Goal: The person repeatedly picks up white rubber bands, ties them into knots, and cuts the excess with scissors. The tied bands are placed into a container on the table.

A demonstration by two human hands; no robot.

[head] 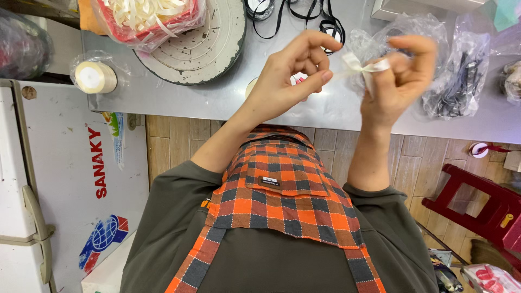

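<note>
Both my hands are raised over a steel table (217, 103). Between them runs a short piece of cream ribbon (355, 66), folded into a small loop. My right hand (401, 81) grips it, with the ribbon wound across the fingers near the thumb. My left hand (293, 76) has its fingers curled, and its thumb and fingertips pinch the ribbon's left end. A small pink object (297, 80) shows behind the left hand; I cannot tell what it is. I wear an orange and grey checked apron (282, 195).
On the table are a round grey disc (206, 49), a bagged red basket of cream ribbon (146, 19), a wrapped ribbon roll (95, 77), black ribbon (320, 21) and plastic bags (461, 81). A white freezer (54, 190) stands left, a red stool (477, 201) right.
</note>
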